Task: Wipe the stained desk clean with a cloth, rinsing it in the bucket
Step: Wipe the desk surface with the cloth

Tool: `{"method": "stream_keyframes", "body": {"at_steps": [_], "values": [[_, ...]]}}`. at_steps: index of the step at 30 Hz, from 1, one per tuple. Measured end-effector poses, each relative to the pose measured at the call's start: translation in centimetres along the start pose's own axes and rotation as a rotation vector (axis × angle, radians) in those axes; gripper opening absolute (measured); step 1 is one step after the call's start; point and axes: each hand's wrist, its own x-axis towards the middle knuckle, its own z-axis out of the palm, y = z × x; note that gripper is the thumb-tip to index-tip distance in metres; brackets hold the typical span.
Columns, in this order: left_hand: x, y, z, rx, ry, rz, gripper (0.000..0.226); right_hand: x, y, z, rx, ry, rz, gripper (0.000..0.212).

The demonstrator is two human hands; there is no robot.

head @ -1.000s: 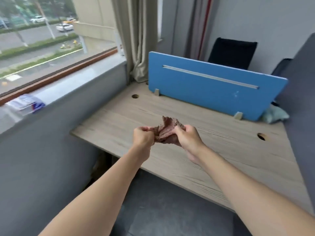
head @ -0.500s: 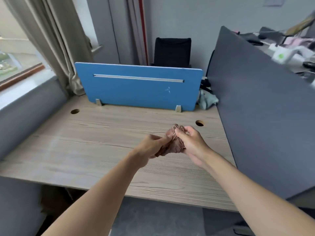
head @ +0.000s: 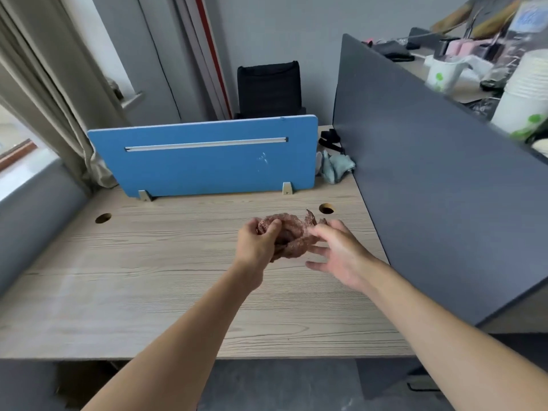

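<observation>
The left hand (head: 256,247) is gripping the crumpled reddish-brown cloth (head: 292,237), fingers curling into the bunch and holding it over the wood-grain desk (head: 133,277), towards the back right near a round cable hole (head: 326,208); the right hand (head: 341,256) is hovering beside the cloth with fingers spread and relaxed, fingertips at its edge, though blur is hiding whether they are touching; a blue divider (head: 207,161) is standing along the desk's far edge; a teal rag (head: 338,167) is lying beside it; beyond the grey partition (head: 430,188), white cups (head: 525,93) are showing a green print, too blurred to read.
</observation>
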Motion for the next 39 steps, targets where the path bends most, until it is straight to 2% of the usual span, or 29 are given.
{"method": "stream_keyframes", "body": {"at_steps": [2, 3, 5, 7, 11, 13, 14, 17, 20, 22, 24, 25, 27, 29, 32, 34, 36, 37, 39], "values": [[0.0, 0.6, 0.6, 0.058, -0.034, 0.043, 0.014, 0.0, 0.1, -0.4, -0.028, -0.052, 0.050, 0.050], [0.1, 0.9, 0.9, 0.070, -0.049, 0.050, 0.016, 0.0, 0.1, -0.5, -0.020, -0.036, 0.040, 0.050], [0.4, 1.1, 1.2, 0.085, -0.021, 0.046, 0.017, 0.3, 0.4, -0.5, 0.006, 0.038, -0.006, 0.036], [1.0, 1.2, 1.3, 0.036, 0.033, 0.005, 0.021, 0.8, 0.5, -0.8, 0.066, 0.123, -0.003, 0.032], [2.7, 0.7, 1.5, -0.292, 0.139, -0.203, 0.024, 1.3, -0.2, -1.4, 0.246, 0.177, 0.067, 0.019], [2.9, 0.4, 1.8, -0.418, 0.176, -0.322, 0.012, 1.4, -0.8, -1.7, 0.282, 0.188, 0.027, 0.015], [2.7, 0.3, 1.9, -0.442, 0.131, -0.369, 0.006, 1.4, -1.1, -1.7, 0.266, 0.192, 0.002, 0.015], [2.3, -0.6, 1.8, -0.420, -0.109, -0.427, 0.013, 1.2, -1.7, -2.3, 0.195, 0.176, -0.051, 0.018], [1.9, -0.7, 1.7, -0.031, -0.283, -0.342, 0.010, 1.1, -1.8, -3.2, 0.091, 0.134, -0.085, 0.019], [2.0, -0.5, 1.9, 0.116, -0.381, -0.272, 0.053, 1.0, -1.9, -3.3, 0.011, 0.079, -0.097, 0.020], [1.9, -0.2, 2.6, 0.074, -0.521, -0.254, 0.088, 0.6, -2.0, -3.3, -0.043, 0.035, -0.090, 0.024], [2.0, -0.3, 2.9, 0.067, -0.572, -0.243, 0.092, 0.5, -1.9, -3.3, -0.042, 0.023, -0.087, 0.025], [1.7, -0.1, 3.6, 0.080, -0.625, -0.197, 0.069, 0.3, -1.6, -3.7, -0.037, 0.040, -0.086, 0.022], [1.5, -0.2, 4.0, 0.060, -0.594, -0.196, 0.048, 0.4, -1.3, -4.6, -0.187, 0.174, -0.129, 0.012], [1.5, -0.3, 4.5, -0.039, -0.458, -0.229, 0.021, 0.4, -1.3, -5.9, -0.439, 0.369, -0.175, 0.012], [2.1, -0.4, 4.5, -0.127, -0.299, -0.267, 0.021, 0.3, -1.2, -6.7, -0.467, 0.469, -0.193, 0.013], [2.9, -0.7, 4.2, -0.182, -0.157, -0.328, 0.031, -0.1, -1.1, -7.3, -0.460, 0.557, -0.207, 0.012], [3.0, -0.7, 4.2, -0.172, -0.121, -0.354, 0.033, -0.2, -0.9, -7.4, -0.457, 0.569, -0.208, 0.011], [3.0, -0.9, 4.5, 0.015, -0.103, -0.361, 0.033, -0.5, -0.5, -7.5, -0.477, 0.522, -0.224, 0.016]]}}
